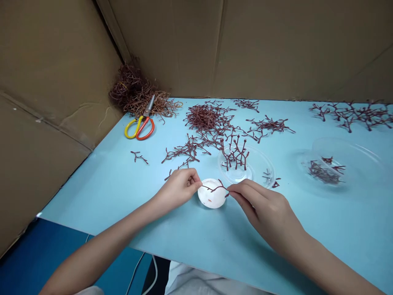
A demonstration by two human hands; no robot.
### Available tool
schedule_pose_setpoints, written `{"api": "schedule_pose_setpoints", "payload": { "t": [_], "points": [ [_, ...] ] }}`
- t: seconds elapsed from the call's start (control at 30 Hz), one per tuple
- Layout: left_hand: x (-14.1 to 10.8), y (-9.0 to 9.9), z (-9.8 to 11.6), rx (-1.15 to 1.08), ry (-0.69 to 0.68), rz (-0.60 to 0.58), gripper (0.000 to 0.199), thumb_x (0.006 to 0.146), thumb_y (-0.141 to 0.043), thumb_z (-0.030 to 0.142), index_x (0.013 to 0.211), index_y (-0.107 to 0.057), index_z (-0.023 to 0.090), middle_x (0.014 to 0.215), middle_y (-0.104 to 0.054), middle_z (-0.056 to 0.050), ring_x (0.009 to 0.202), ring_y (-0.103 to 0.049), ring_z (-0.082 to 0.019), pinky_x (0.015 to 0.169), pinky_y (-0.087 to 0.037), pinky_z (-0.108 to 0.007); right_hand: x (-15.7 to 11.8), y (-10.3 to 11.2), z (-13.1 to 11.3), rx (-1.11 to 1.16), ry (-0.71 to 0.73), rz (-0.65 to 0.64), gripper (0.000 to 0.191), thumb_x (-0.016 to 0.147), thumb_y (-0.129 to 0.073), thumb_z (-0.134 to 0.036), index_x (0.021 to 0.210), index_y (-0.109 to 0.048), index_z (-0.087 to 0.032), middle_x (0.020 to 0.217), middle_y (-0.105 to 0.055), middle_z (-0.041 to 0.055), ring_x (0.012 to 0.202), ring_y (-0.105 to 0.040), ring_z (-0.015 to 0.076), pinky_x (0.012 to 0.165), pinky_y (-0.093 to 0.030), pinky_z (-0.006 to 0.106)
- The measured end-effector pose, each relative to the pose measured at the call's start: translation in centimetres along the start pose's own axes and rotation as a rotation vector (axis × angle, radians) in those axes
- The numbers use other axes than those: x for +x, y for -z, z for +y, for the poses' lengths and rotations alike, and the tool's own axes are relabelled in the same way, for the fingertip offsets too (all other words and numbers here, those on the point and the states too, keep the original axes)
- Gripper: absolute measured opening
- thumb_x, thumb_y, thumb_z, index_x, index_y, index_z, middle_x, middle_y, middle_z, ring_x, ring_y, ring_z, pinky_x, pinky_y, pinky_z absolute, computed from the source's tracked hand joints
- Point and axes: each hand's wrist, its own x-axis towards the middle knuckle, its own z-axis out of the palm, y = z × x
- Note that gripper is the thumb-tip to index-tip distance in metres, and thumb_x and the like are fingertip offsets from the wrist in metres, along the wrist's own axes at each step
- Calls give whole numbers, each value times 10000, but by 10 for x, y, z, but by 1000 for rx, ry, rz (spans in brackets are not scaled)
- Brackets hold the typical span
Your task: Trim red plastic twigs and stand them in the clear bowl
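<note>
I saw the left hand (181, 184) and the right hand (267, 211), each grip pinching one end of a thin, forked brown twig (211, 190). The twig was over a little white dish (213, 201) on the near part of the blue tabletop (196, 241). Scissors (145, 116) lay far left, beside a big, tangled pile (135, 88).

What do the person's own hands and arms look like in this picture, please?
The left hand and right hand are bare, with no gloves or rings visible. Both forearms are uncovered; pale cloth, likely a sleeve, shows beside the left one.
</note>
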Motion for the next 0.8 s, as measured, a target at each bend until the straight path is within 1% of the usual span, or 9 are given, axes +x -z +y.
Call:
{"api": "schedule_pose_setpoints", "payload": {
  "t": [0.23,0.3,0.43,0.53,0.63,0.8],
  "points": [
    [0,6,9,111,12,-1,91,667,-492,169,587,-530,150,531,-512,25,513,-449,-97,482,-308,-188,0,-7,1,-35,6,11,346,875,-302,-217,685,-577,-130,573,-578,34,490,-541,105,443,-379,188],
    [-1,8,14,212,6,-1,94,674,-492,166,596,-544,156,529,-521,25,520,-458,-104,481,-292,-194,0,-9,1,-37,9,10,356,877,-297,-222,679,-578,-127,572,-578,34,490,-541,106,440,-373,188],
    [-4,8,25,484,-10,2,128,705,-456,163,626,-557,171,568,-567,16,553,-496,-127,481,-260,-211,0,-12,1,-44,14,6,359,878,-295,-221,680,-579,-124,561,-571,28,472,-529,104,435,-359,191],
    [-5,7,30,622,-27,-6,152,722,-426,168,645,-557,180,580,-577,6,567,-508,-149,469,-229,-224,-1,-13,1,-45,16,11,346,874,-304,-215,683,-579,-127,561,-568,26,476,-526,107,440,-350,195],
    [-5,6,31,678,-32,-15,157,734,-411,177,660,-550,185,592,-581,1,581,-517,-162,469,-224,-230,-1,-14,-1,-48,14,12,330,868,-316,-201,682,-580,-131,563,-567,24,487,-522,112,445,-344,199],
    [-4,6,30,680,-39,-8,154,753,-401,187,683,-538,185,634,-591,0,608,-529,-163,477,-251,-230,-1,-16,-3,-69,3,32,315,858,-338,-186,670,-586,-134,555,-565,18,493,-511,118,454,-338,208]
  ]
}}
